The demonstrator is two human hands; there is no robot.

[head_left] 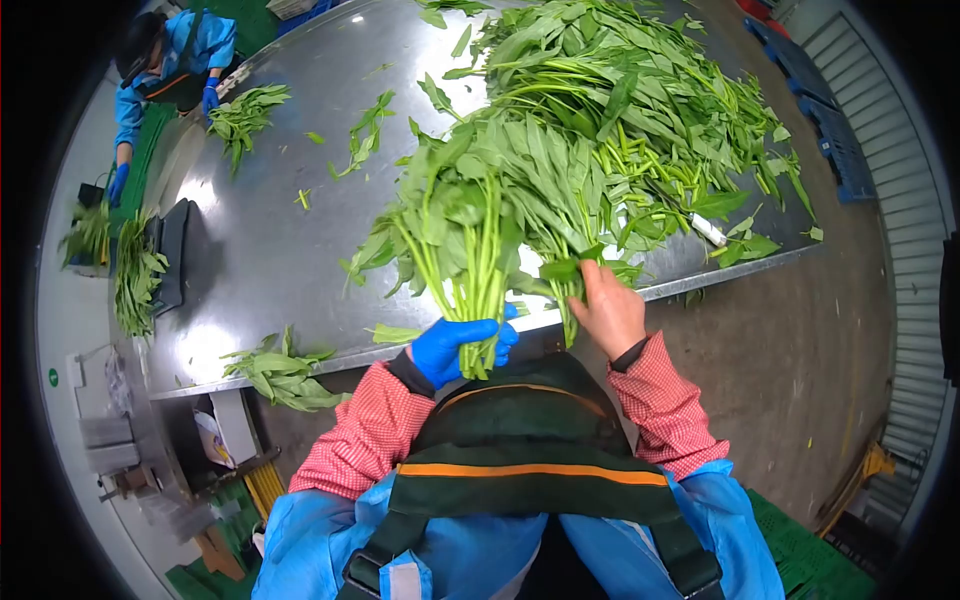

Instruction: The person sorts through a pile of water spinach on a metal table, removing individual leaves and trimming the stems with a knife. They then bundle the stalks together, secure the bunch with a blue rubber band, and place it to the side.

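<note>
My left hand (462,348), in a blue glove, is wrapped round the stem ends of a thick bunch of water spinach (470,240), held upright at the table's near edge with its leaves pointing away from me. My bare right hand (608,310) is just to the right, thumb and fingers closed on a few stems of water spinach (568,300). Their leaves run up into the bunch and the pile behind, so where they end is hidden. A large heap of water spinach (620,90) covers the far right of the metal table (300,230).
Loose leaves (285,375) lie at the near left edge. A white cylindrical object (708,230) rests by the heap. A dark scale-like device (172,255) stands at the left, greens beside it. A co-worker (175,60) in blue handles greens at the far left. Blue pallets (840,150) stand right.
</note>
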